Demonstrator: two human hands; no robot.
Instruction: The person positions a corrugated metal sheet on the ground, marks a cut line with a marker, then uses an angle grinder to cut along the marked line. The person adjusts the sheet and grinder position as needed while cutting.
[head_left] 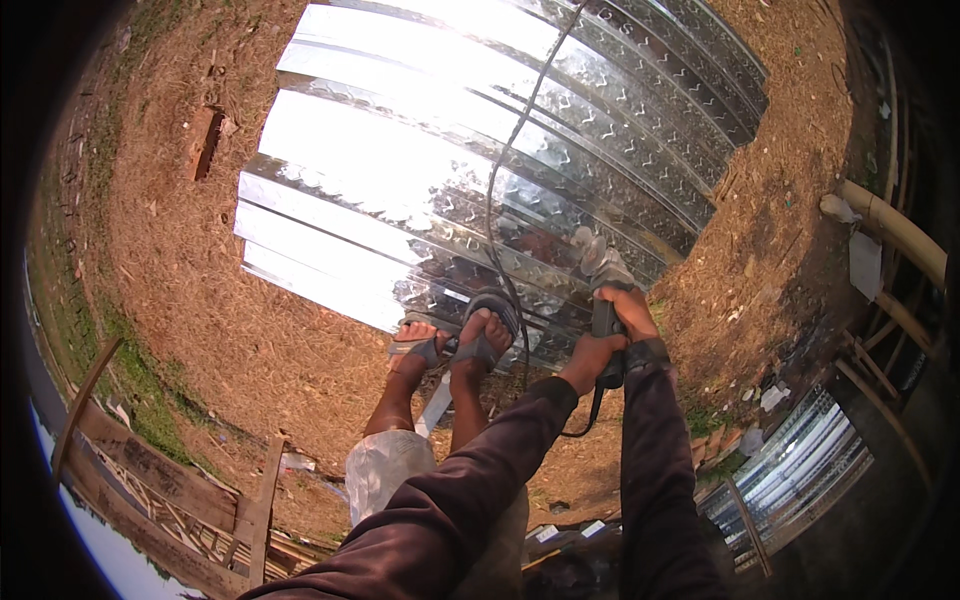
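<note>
Both of my hands are wrapped around an angle grinder (603, 320) with a dark body and a silvery head. My left hand (590, 362) grips its rear part, and my right hand (630, 308) holds it further forward, close to the head. The grinder's front end is over the near right part of a layer of shiny corrugated metal sheets (350, 155); whether the disc touches the metal I cannot tell. A dark power cord (492, 200) runs across the sheets. My sandalled feet (485, 340) are at the near edge of the sheets, left of the grinder.
Dry, straw-strewn ground (200, 260) surrounds the sheets. A reddish brick (207, 145) lies at the far left. Bamboo poles (895, 232) stand at the right, with more metal sheeting (790, 480) below them. A wooden frame (160, 460) stands at the lower left.
</note>
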